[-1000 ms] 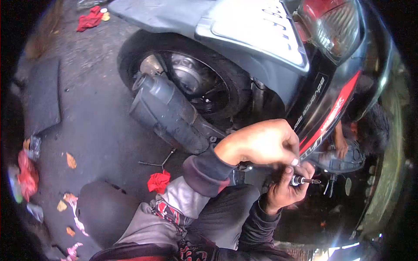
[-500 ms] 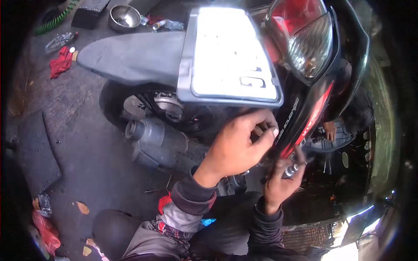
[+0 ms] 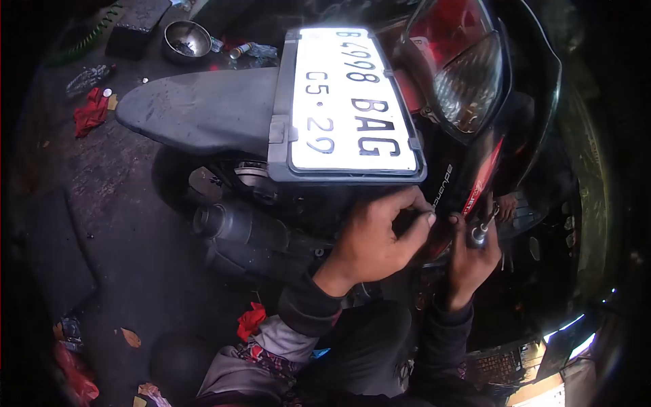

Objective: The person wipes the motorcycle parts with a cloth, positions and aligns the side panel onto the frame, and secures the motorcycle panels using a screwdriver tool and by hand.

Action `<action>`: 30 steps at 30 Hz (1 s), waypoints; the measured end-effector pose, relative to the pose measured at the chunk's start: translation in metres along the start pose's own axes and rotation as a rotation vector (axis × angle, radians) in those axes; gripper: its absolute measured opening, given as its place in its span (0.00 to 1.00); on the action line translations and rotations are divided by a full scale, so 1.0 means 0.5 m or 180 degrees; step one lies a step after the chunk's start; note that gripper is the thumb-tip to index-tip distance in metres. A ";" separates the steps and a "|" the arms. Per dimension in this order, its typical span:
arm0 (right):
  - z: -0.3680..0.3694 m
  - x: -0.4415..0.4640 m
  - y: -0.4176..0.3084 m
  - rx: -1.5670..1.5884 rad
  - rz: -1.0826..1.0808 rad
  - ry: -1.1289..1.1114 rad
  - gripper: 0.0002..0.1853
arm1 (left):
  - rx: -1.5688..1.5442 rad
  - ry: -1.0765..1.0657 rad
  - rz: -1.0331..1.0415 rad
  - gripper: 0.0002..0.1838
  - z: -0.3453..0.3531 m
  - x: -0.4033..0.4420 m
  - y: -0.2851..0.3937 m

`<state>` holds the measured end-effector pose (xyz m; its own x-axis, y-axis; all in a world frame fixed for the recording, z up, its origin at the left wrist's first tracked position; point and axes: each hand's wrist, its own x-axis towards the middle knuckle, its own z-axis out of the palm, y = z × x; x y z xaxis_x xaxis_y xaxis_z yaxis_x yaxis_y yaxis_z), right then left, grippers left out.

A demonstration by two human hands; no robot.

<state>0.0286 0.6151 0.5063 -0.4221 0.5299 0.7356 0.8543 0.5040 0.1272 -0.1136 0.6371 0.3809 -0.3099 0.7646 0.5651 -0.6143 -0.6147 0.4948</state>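
My left hand [image 3: 380, 237] is beside the scooter's rear side panel [image 3: 468, 180], just below the white licence plate [image 3: 346, 102]. Its thumb and index fingertips come together; anything between them is too small to make out. To its right, my right hand [image 3: 473, 268] grips a small tool with a silver metal end [image 3: 479, 234], which points up toward me between thumb and fingers. The red and clear tail light [image 3: 461, 68] is above both hands. Under the plate, the rear wheel and the grey exhaust [image 3: 251, 227] lie partly in shadow.
Another person's hand [image 3: 506, 207] shows behind the panel. On the ground lie a metal bowl [image 3: 186, 42], red cloths [image 3: 90, 112], a dark mat [image 3: 57, 251], a leaf [image 3: 131, 338] and plastic scraps. The rear mudguard [image 3: 196, 108] juts out left.
The view has shifted, bringing the whole plate and the bowl into sight. My hands have moved apart, with my right hand now up against the side panel, still holding the tool.
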 end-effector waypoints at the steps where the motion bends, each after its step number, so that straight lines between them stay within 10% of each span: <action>1: 0.001 -0.002 0.006 -0.0078 -0.0110 0.0029 0.28 | 0.0042 -0.0005 0.0009 0.06 0.007 -0.002 -0.004; 7: -0.011 -0.053 -0.033 0.0224 0.0357 -0.0281 0.42 | -0.0860 0.1053 0.0066 0.10 0.036 -0.020 -0.019; 9: -0.026 -0.091 -0.033 0.1761 0.0569 -0.1011 0.37 | -0.1735 0.0775 -0.0728 0.10 0.015 -0.023 -0.014; 16: 0.001 -0.128 -0.082 0.0982 0.0045 -0.1444 0.24 | -0.2867 0.0152 -0.1389 0.12 -0.030 -0.029 -0.006; 28: -0.009 -0.170 -0.051 0.1012 0.0022 -0.1026 0.20 | -0.2495 -0.0107 -0.1307 0.13 -0.014 -0.045 -0.006; 30: -0.001 -0.200 -0.030 0.2261 0.1223 -0.1307 0.21 | -0.2281 -0.0197 -0.1210 0.13 -0.019 -0.047 0.006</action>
<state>0.0580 0.5544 0.4311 -0.3378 0.8815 0.3300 0.6278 0.4723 -0.6187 -0.1151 0.6193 0.3628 0.0412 0.8711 0.4894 -0.9913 -0.0258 0.1293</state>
